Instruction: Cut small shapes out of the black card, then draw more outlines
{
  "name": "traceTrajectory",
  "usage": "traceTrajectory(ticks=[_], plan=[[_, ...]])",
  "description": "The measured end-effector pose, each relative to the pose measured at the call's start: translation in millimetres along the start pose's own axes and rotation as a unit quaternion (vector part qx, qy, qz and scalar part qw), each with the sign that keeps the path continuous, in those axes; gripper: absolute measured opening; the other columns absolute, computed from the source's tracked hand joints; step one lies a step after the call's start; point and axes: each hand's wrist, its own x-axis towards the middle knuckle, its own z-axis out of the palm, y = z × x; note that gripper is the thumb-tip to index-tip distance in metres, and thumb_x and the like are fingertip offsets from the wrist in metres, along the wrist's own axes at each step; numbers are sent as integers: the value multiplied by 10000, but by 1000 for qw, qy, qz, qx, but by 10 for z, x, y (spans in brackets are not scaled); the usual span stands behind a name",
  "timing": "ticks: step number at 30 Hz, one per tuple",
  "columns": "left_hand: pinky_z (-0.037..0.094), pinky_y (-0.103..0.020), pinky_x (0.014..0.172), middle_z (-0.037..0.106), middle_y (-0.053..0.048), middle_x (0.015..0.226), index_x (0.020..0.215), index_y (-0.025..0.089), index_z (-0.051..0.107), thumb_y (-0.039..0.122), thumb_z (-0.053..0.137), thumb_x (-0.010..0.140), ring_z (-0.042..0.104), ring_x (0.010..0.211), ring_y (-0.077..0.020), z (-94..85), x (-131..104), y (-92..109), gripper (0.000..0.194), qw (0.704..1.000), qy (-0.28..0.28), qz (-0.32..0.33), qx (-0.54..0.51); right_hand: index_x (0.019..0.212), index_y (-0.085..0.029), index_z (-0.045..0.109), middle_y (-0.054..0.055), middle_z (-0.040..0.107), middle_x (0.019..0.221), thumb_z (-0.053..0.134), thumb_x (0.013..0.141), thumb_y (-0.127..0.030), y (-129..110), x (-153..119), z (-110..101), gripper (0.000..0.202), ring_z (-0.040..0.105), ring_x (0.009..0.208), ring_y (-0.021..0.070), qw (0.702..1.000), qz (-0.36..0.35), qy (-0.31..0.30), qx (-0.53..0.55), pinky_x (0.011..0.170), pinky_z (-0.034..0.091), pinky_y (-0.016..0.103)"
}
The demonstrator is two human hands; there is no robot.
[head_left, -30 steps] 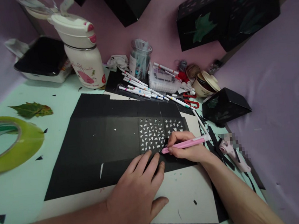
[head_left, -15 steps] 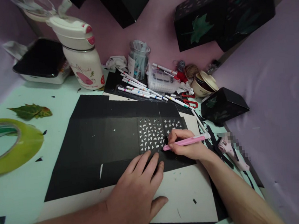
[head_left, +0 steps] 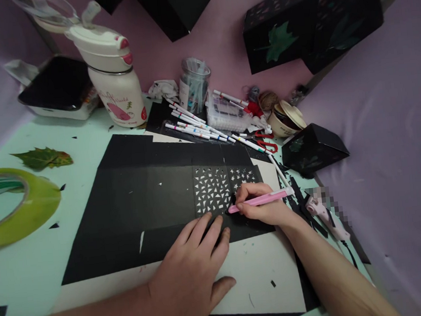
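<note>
My right hand (head_left: 255, 203) grips a slim pink craft knife (head_left: 264, 199), its tip down on a sheet of black card (head_left: 125, 201). The tip touches the lower edge of a patch of small cut-out triangles (head_left: 211, 190); star-shaped cut-outs (head_left: 240, 176) lie just to the right, partly behind my hand. Flat on the card's near edge rests my left hand (head_left: 191, 269), fingers stretched out and slightly apart, fingertips just below the triangles. Beneath the card is a pale board (head_left: 259, 272).
Yellow-green tape (head_left: 43, 199) and a leaf (head_left: 43, 158) lie at the left. A water bottle (head_left: 118, 95), a glass jar (head_left: 194, 87), white markers (head_left: 196, 124) and red-handled scissors (head_left: 267, 145) stand or lie behind. Black boxes (head_left: 283, 27) hang above; a glue gun (head_left: 328, 218) lies right.
The view shifts very slightly. Both hands and the pink craft knife stay in nearly the same place on the card.
</note>
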Motion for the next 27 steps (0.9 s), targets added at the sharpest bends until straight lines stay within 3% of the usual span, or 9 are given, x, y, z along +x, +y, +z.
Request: traceTrajectory(ticks=[12,27], plan=[[322,-452,1034,558,-115,1342,1260,163,582,604,489,866,478,1224,-317,10,17,0,598,1000,-3,0,2,699,-179,619,-4,639,675,671,746,-211,-27,-9,17,78,514,584,115,1000,0,-15,-10,528,372,220],[325,-459,1033,552,-127,1338,1256,160,577,593,489,874,468,1224,-323,6,-4,-2,584,1000,-1,1,-6,672,-190,548,-9,606,681,635,761,-181,6,-4,6,124,492,606,119,1000,-27,-11,2,553,367,234]])
